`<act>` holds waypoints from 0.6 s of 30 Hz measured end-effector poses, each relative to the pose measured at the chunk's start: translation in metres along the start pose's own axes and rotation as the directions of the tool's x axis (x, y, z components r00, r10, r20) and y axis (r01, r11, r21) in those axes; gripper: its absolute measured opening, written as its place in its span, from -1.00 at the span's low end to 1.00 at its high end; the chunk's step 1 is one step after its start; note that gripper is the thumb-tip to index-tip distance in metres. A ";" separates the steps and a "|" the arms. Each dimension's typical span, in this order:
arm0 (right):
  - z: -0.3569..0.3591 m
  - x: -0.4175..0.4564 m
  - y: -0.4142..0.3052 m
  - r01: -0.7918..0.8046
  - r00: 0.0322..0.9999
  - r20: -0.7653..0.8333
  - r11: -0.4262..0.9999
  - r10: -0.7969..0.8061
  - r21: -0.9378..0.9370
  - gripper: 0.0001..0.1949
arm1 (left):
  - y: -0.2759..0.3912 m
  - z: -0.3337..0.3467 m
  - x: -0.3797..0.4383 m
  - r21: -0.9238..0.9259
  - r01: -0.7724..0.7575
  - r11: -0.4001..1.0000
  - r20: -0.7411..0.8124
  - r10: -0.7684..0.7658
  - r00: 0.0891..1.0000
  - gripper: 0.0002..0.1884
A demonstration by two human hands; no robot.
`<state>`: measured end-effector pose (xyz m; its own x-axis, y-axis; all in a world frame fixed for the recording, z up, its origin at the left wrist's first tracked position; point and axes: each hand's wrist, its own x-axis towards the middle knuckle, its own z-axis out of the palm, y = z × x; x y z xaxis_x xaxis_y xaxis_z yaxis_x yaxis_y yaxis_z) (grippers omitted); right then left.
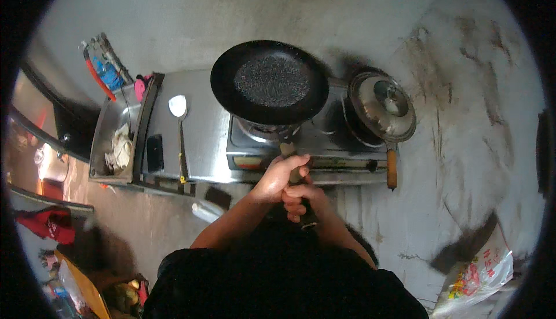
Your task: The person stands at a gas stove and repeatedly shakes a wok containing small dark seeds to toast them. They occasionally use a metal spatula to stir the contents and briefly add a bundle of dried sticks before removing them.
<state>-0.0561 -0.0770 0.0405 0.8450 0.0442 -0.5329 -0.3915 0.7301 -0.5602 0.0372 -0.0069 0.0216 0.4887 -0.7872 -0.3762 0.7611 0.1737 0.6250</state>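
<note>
A black frying pan (273, 82) is tilted over the left burner of the gas stove (254, 143), its inside showing a grainy, speckled patch; I cannot tell whether that is food or the worn surface. Both my hands are wrapped around its handle (287, 149). My left hand (284, 173) grips the part closer to the pan. Just below it, my right hand (302, 199) is closed around the rear part of the handle. Whether the pan's base touches the burner is hidden.
A spatula (181, 141) and a black phone-like slab (154, 153) lie on the steel counter (204, 123). Left is a sink (99, 145) holding a cloth (121, 147). A lidded pot (382, 106) with a wooden handle (392, 169) sits on the right burner. A printed plastic bag (478, 275) is at lower right.
</note>
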 end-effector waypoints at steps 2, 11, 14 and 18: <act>-0.009 0.005 0.000 0.011 0.999 -0.032 0.999 -0.012 -0.034 -0.85 | 0.018 0.004 -0.001 0.019 0.156 0.988 0.023 -0.156 0.987 -0.70; 0.005 -0.026 -0.004 -0.128 0.990 -0.053 0.992 0.128 -0.002 -0.74 | -0.010 0.002 -0.009 -0.051 0.075 0.996 0.066 -0.072 0.995 -0.77; -0.001 -0.016 -0.007 -0.082 0.992 -0.102 0.996 0.079 -0.027 -0.72 | 0.005 0.002 -0.002 0.093 0.207 0.974 -0.037 -0.204 0.978 -0.71; -0.018 0.028 -0.030 -0.022 1.000 -0.017 0.999 0.022 0.024 -0.75 | 0.031 0.011 0.024 0.047 0.165 0.985 -0.023 -0.164 0.986 -0.69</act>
<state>-0.0275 -0.1103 0.0311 0.8298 0.0492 -0.5559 -0.4011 0.7450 -0.5330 0.0676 -0.0267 0.0393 0.3670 -0.7912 -0.4892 0.8102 0.0134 0.5860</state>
